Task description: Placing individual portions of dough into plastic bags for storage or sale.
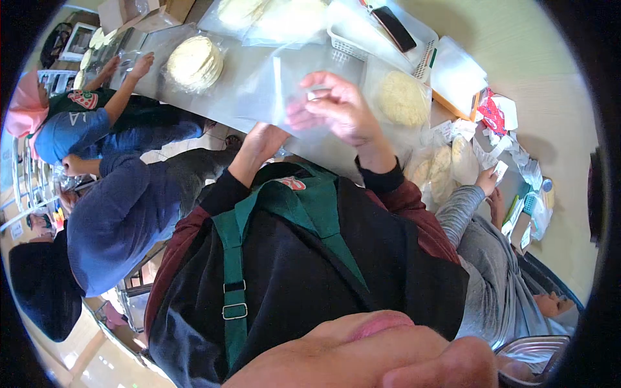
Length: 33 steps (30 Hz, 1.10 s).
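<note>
Before my chest I have a clear plastic bag (264, 87) held up over the metal table. My left hand (264, 144) grips its lower edge, with the fingertips partly hidden. My right hand (339, 104) is at the bag's right side, fingers curved and blurred. Some of those fingers show through the film, and a small white spot shows near the thumb; whether they pinch the bag is unclear. Right of this hand lies a bagged round flatbread or pizza base (405, 99). A stack of pale round bases (196, 63) in plastic sits to the left.
A white plastic basket (349, 47) holds clear sheets, with a phone (394, 29) on top. More bagged bases (286, 19) lie at the back. At right, a co-worker's hand (486, 182) holds a paper slip near bagged bread (439, 167). Other people work at left.
</note>
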Motion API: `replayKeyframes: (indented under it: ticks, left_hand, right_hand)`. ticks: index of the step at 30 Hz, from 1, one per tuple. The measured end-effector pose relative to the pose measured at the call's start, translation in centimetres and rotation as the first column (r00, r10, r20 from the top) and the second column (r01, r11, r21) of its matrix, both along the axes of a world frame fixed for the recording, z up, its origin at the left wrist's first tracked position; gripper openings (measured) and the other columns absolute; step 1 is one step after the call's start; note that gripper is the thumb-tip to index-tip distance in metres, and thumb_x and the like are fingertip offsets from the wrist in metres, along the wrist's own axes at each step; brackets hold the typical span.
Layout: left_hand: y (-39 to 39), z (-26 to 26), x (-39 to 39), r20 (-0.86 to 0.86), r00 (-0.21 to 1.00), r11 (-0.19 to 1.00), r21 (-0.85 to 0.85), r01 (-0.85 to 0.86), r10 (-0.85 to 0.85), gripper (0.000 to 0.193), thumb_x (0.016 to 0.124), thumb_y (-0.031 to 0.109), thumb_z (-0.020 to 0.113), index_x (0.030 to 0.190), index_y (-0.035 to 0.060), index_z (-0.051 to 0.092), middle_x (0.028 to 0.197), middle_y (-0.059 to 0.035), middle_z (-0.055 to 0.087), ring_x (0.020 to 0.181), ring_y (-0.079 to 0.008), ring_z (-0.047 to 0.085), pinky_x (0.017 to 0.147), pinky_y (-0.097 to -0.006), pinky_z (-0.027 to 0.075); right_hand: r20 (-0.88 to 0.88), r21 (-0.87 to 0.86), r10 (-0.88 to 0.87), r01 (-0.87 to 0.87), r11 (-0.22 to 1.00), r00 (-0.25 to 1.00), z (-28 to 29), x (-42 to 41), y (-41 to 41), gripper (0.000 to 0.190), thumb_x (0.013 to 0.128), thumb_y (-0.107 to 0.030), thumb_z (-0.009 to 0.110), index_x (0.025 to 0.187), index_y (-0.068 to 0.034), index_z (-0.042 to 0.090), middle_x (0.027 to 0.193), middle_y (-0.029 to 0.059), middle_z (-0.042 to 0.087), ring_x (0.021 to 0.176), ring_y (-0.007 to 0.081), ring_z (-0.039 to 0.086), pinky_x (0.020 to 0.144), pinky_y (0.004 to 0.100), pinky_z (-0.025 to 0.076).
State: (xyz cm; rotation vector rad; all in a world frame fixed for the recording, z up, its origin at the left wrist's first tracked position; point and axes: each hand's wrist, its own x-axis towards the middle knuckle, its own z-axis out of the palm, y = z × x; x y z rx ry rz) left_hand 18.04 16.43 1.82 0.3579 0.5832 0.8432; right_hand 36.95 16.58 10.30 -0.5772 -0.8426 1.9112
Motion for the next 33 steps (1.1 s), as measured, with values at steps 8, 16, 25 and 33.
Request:
replayKeyframes:
  ticks: [8,16,25,33]
  left_hand:
    - [0.0,1.7,-4.7,-0.086,0.973,0.946,0.267,-0.186,0.216,0.029,0.084,0.016,0.055,0.111,0.0120,0.045,0.117,-0.0041,0.045,0.110,-0.0229,0.044,0.091,-0.0465,0.036]
    - [-0.9,-1.3,-5.5,0.021,1.000,1.000,0.002,0.006,-0.006,0.031,0.080,0.015,0.059,0.108,0.0090,0.046,0.114,-0.0092,0.049,0.112,-0.0278,0.043,0.093,-0.0450,0.036]
    - [-2.2,0.1,-6.5,-0.113,0.978,0.985,0.008,-0.175,0.174,0.008,0.081,0.011,0.060,0.085,0.0040,0.059,0.079,-0.0052,0.062,0.074,-0.0140,0.059,0.066,-0.0275,0.048]
    - [-3.4,0.8,-6.5,-0.322,0.901,0.936,0.291,-0.200,0.293,0.004,0.083,0.006,0.056,0.082,0.0031,0.059,0.080,-0.0073,0.062,0.074,-0.0148,0.060,0.064,-0.0236,0.047]
  right_hand:
    - [0.120,0.010,-0.312,0.313,0.950,0.943,-2.3,1.0,1.0,0.025,0.081,-0.003,0.054,0.105,0.003,0.054,0.090,0.0148,0.061,0.081,0.0231,0.061,0.074,0.0346,0.050]
    - [0.015,-0.225,-0.368,0.361,0.905,0.930,-3.9,-2.2,0.4,0.013,0.082,-0.007,0.057,0.093,0.000,0.058,0.078,0.0071,0.061,0.065,0.0151,0.059,0.059,0.0282,0.050]
    - [-0.045,-0.318,-0.570,0.529,0.787,0.820,-9.2,0.2,2.2,0.026,0.083,-0.027,0.058,0.076,-0.004,0.050,0.078,0.0076,0.059,0.064,0.0146,0.057,0.055,0.0245,0.047]
    - [0.032,-0.263,-0.290,0.288,0.921,0.956,-7.7,-4.4,-1.5,0.036,0.084,-0.027,0.056,0.100,0.005,0.051,0.095,0.0190,0.059,0.086,0.0282,0.060,0.074,0.0358,0.051]
